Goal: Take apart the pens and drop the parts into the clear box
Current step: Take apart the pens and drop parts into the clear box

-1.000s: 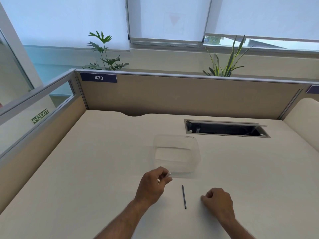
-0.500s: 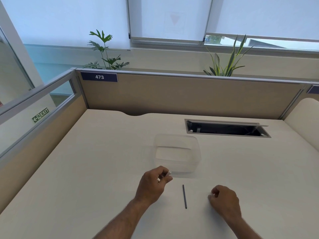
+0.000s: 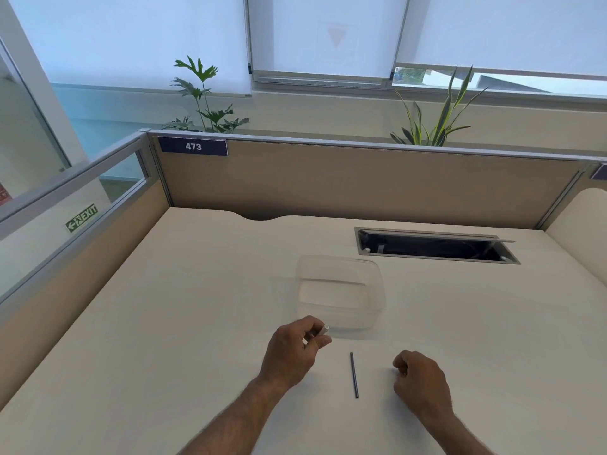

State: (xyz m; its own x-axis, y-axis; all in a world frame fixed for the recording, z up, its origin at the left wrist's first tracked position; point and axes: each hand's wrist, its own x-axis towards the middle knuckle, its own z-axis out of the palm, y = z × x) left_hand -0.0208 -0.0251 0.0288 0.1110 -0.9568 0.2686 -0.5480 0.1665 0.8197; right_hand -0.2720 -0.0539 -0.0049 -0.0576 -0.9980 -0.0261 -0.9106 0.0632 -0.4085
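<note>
Broad cream desk (image 3: 197, 323), walled at the back and on the left by a tan partition (image 3: 361, 182) carrying a dark label marked 473 (image 3: 193, 146). Beyond the partition, two green plants (image 3: 205, 96) under drawn white blinds (image 3: 131, 37). Set into the desk at the far right, a long dark cable slot (image 3: 437, 246) with its flap raised.

Near the desk's middle, the clear box (image 3: 340, 300), open-topped and apparently empty, though hard to read through the glare.

Just before the box's near left corner, the left hand (image 3: 294, 351), curled closed around a small pale pen tube (image 3: 323, 330), pinched between thumb and fingers with its open end poking out toward the box. Not over the box, just short of its near wall.

To the right and nearer, the right hand (image 3: 418, 380), loosely fisted and low over the desk, fingers folded in; cannot tell whether anything sits inside the curl.

Between the two hands, lying flat on the desk, a thin dark ink refill (image 3: 354, 375), pointing roughly away from the body, touching neither hand and well clear of the box.
</note>
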